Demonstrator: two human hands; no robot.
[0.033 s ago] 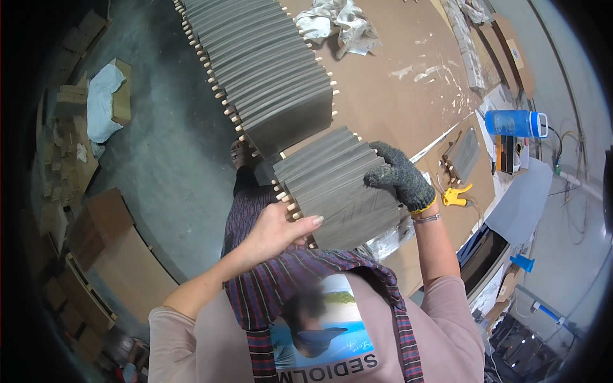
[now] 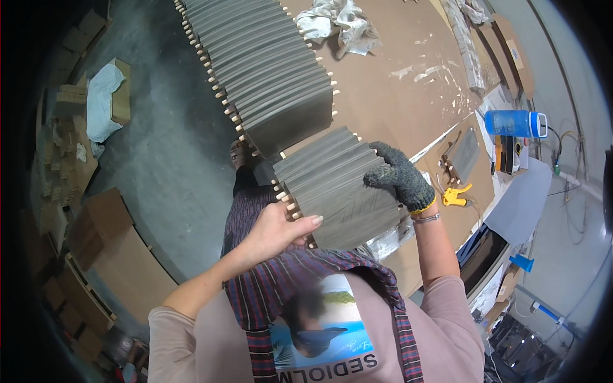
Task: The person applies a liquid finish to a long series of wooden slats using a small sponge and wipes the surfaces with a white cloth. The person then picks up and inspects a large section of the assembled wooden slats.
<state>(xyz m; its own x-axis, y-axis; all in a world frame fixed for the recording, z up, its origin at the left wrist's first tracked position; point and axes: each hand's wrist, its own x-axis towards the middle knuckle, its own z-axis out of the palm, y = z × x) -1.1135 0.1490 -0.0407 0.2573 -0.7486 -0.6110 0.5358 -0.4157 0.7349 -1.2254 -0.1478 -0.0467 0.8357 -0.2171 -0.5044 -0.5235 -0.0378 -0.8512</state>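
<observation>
A short row of dark grey boards (image 2: 345,204) stands on edge in front of me, pale wooden dowels sticking out along its left side. My left hand (image 2: 281,225), bare, grips the left edge of the nearest board, its thumb lying on the face and its fingers partly hidden behind. At the opposite edge, my right hand (image 2: 401,179) wears a dark knitted glove with a yellow cuff and clasps the boards, with thumb on the near face and fingers over the edge. Beyond lies a longer row of similar boards (image 2: 290,118), with dowels on both sides.
A brown-covered table (image 2: 396,83) carries crumpled white plastic (image 2: 338,25). To the right are a yellow air blow gun (image 2: 456,196), a small dark board (image 2: 466,156) and a blue bottle (image 2: 511,123). Grey floor (image 2: 166,166) and a cardboard box (image 2: 121,96) lie left.
</observation>
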